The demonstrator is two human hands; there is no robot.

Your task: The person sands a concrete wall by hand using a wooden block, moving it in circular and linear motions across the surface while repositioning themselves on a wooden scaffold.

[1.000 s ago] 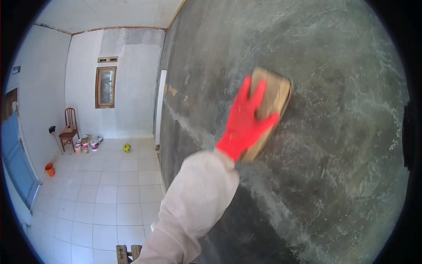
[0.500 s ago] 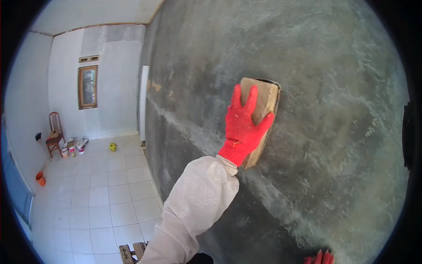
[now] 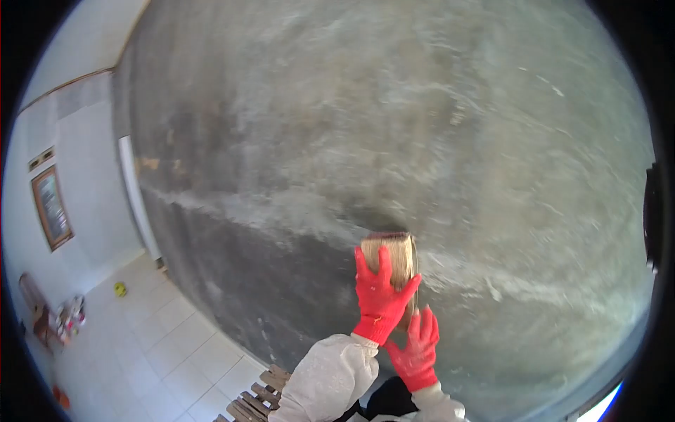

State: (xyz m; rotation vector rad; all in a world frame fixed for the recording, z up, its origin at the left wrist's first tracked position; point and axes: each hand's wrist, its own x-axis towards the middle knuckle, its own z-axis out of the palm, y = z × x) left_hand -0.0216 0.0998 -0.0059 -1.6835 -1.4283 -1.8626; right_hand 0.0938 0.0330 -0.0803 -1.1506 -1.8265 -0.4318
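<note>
A wooden block [image 3: 391, 254] with a thin sheet showing along its right edge lies against the grey plastered wall [image 3: 337, 141]. Wearing a red glove, my left hand [image 3: 380, 295] is wrapped over the lower part of the block. My right hand [image 3: 418, 348], also in a red glove, is just below and to the right, its fingers apart and pointing up by the block's lower end. Whether those fingertips touch the block is hard to tell. The wall is darker below a pale, rough band.
Slatted wood [image 3: 256, 397] stands at the bottom, left of my sleeve. On the tiled floor [image 3: 169, 352] at the left are a yellow ball [image 3: 120, 289], a chair [image 3: 42, 323] and several small containers [image 3: 70, 316]. A framed window [image 3: 52, 208] is in the far wall.
My left hand has moved down the wall with the block. My right hand has come up from the bottom edge to beside it. The view has turned to the right.
</note>
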